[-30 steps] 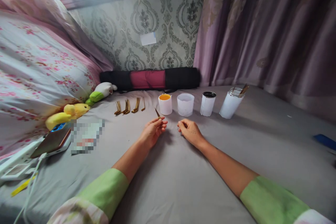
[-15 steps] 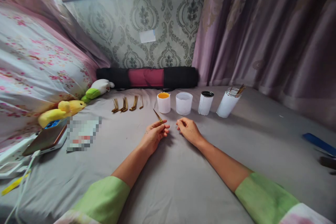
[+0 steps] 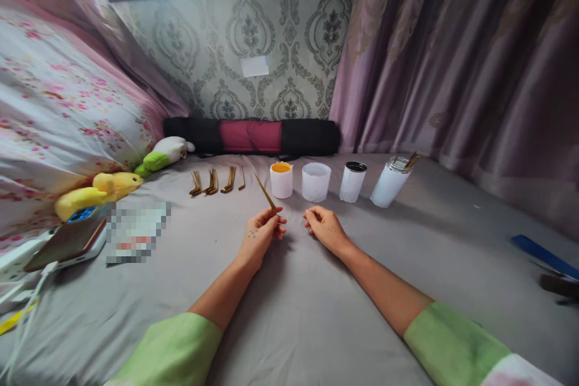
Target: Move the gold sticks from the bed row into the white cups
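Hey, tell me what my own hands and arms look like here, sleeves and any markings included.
The left hand and right hand wear no gloves. Small dark dots mark the back of the left; fainter specks show on the right. Both wide sleeves end in plain light-green cuffs, with whitish, pink-tinged fabric above the right one.

Golden strip [image 3: 265,192] (sheet [image 3: 307,325] plain grey)

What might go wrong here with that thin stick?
The left hand pinches the thin stick near one end, so it might slip or twist. A swing could bump the white cup with orange inside, close by. The containers stand on creased grey cloth, so a nudge might topple one.
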A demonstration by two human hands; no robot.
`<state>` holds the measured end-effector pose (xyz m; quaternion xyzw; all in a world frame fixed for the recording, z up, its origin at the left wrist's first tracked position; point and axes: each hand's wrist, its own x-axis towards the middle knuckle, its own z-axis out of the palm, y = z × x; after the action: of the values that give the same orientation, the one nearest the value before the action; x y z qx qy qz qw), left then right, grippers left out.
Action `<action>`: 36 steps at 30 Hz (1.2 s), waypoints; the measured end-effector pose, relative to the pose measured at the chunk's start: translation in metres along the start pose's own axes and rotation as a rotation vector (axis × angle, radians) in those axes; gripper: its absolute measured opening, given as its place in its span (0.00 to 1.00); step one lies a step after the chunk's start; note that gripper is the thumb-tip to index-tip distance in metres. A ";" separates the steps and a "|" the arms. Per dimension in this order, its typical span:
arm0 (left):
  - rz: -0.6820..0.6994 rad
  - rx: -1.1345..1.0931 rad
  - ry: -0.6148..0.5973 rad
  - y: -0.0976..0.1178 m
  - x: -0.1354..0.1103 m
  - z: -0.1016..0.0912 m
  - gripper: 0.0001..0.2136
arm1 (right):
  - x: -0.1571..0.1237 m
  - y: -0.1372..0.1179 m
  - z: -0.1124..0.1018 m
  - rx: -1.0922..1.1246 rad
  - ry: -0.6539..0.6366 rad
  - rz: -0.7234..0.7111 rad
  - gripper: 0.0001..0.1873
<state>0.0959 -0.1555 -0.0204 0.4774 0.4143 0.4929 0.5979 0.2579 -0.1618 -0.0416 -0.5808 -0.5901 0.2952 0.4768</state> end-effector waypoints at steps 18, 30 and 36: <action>0.278 0.385 0.072 -0.003 0.009 -0.018 0.14 | -0.001 -0.004 0.000 0.128 -0.021 0.065 0.17; 0.488 0.638 0.085 -0.006 0.006 -0.021 0.12 | -0.003 -0.014 0.001 0.175 -0.040 0.060 0.16; 0.550 0.866 0.073 -0.005 0.002 -0.019 0.13 | -0.005 -0.018 0.001 0.213 -0.049 0.069 0.16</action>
<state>0.0789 -0.1504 -0.0290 0.7549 0.4603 0.4316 0.1788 0.2488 -0.1691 -0.0270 -0.5394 -0.5464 0.3867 0.5108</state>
